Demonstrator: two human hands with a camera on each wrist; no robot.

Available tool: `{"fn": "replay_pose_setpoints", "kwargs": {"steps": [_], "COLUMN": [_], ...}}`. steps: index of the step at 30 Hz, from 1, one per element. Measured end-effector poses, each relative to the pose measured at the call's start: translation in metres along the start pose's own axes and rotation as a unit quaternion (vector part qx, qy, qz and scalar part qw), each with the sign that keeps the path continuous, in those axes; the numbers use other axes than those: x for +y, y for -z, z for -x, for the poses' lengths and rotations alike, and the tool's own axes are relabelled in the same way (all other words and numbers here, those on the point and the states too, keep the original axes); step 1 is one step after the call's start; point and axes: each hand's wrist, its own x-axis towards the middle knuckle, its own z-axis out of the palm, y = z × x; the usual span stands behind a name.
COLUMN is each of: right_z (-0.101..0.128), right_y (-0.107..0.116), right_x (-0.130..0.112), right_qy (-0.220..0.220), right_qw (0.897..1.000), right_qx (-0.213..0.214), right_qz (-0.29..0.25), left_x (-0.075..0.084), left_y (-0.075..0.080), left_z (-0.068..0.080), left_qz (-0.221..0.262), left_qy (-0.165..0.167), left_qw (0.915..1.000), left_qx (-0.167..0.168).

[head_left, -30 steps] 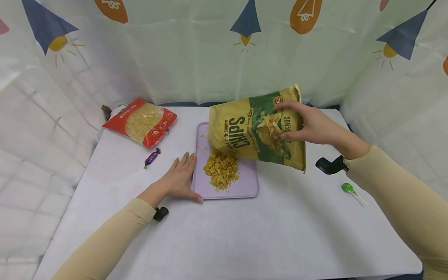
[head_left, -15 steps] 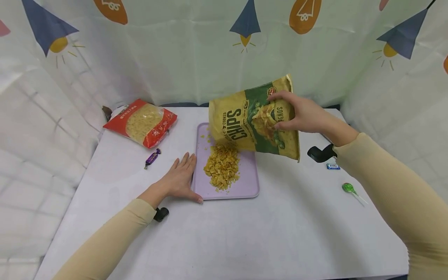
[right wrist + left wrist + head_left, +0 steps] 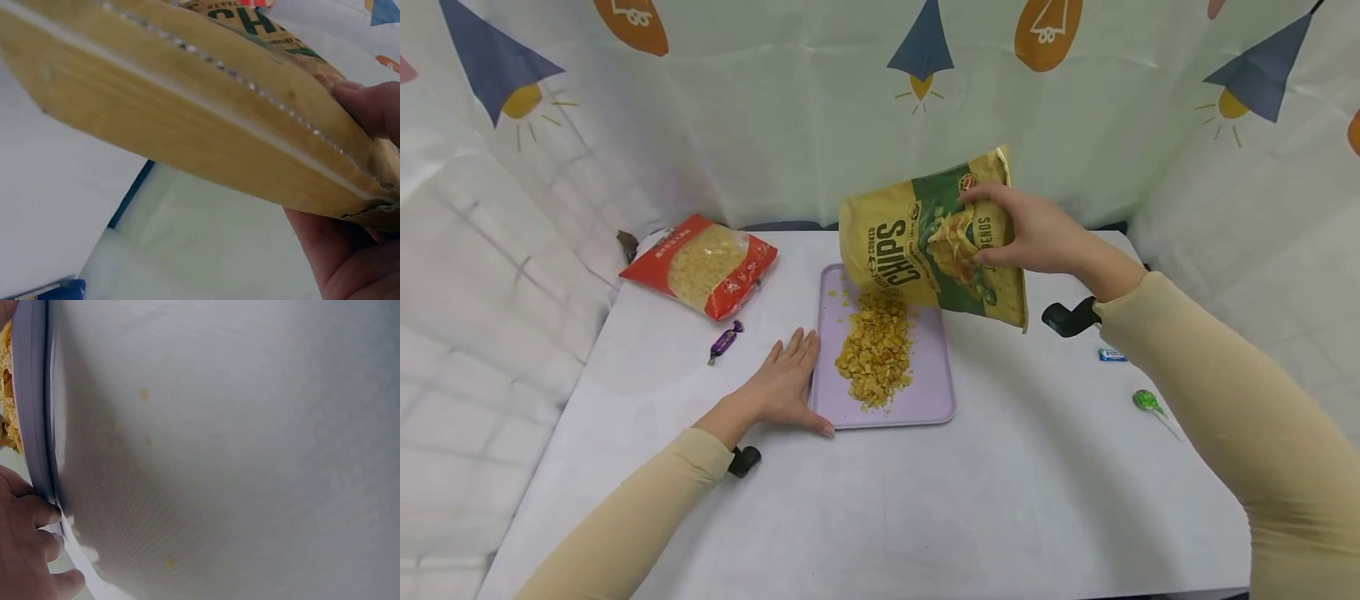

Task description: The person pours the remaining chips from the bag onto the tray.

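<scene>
My right hand (image 3: 1028,231) grips a yellow and green chips bag (image 3: 925,246) by its bottom end and holds it tipped, mouth down, over the far part of a lilac tray (image 3: 936,392). A heap of broken yellow chips (image 3: 874,348) lies in the tray under the bag's mouth. In the right wrist view the bag's sealed seam (image 3: 187,125) fills the frame, with my fingers (image 3: 369,106) round it. My left hand (image 3: 782,379) lies flat on the white table (image 3: 925,500), fingers straight, touching the tray's left rim (image 3: 34,425).
A red bag of pasta (image 3: 703,262) lies at the back left, a purple wrapped candy (image 3: 726,339) near it. Right of the tray lie a small blue packet (image 3: 1112,355) and a green lollipop (image 3: 1150,404). A printed curtain (image 3: 775,108) surrounds the table.
My right hand has lifted the chips bag up and back, toward the tray's far end. The chip heap has grown longer. My left hand has stayed put.
</scene>
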Motion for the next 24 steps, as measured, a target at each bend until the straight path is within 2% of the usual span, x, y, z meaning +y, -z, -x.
{"fn": "replay_pose_setpoints", "kwargs": {"steps": [11, 17, 24], "right_z": [-0.006, -0.01, -0.012], "right_y": [-0.001, -0.005, -0.007], "right_x": [-0.006, -0.012, -0.016], "right_qy": [0.017, 0.028, 0.029], "right_qw": [1.0, 1.0, 1.0], "right_qx": [0.008, 0.013, -0.006], "right_qz": [-0.01, 0.006, -0.003], "left_x": [0.0, -0.002, -0.002], "left_y": [-0.001, 0.0, -0.001], "left_z": [0.0, 0.001, 0.001], "left_qz": [-0.001, 0.001, 0.003], "left_qy": [0.0, -0.001, 0.0], "left_qw": [1.0, 1.0, 1.0], "left_qx": [0.001, 0.005, 0.003]}}
